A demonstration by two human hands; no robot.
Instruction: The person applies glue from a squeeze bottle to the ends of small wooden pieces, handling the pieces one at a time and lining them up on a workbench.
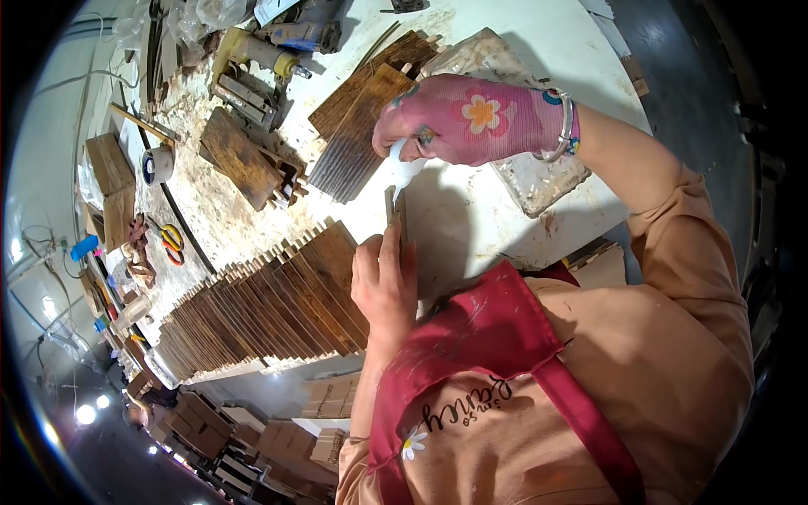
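Observation:
My right hand (475, 120), in a pink flowered glove, is closed around a white squeeze bottle (405, 167). The bottle tilts downward, and its narrow nozzle is at the upper end of a thin wooden board (401, 220). My bare left hand (385, 282) grips that board, which stands with its narrow edge up; I cannot tell whether nozzle and wood touch. To the left of my left hand, a long row of dark brown wooden boards (268, 296) leans together, with pale pegs along the top ends. Beyond the bottle lie ridged brown boards (362, 135).
A smaller stack of brown boards (240, 160) lies farther left. Behind it are a yellowish air nailer (252, 55) and a blue power tool (305, 35). Yellow-handled scissors (172, 244) and a tape roll (156, 166) sit at left. A stained, wrapped block (539, 185) lies under my right forearm.

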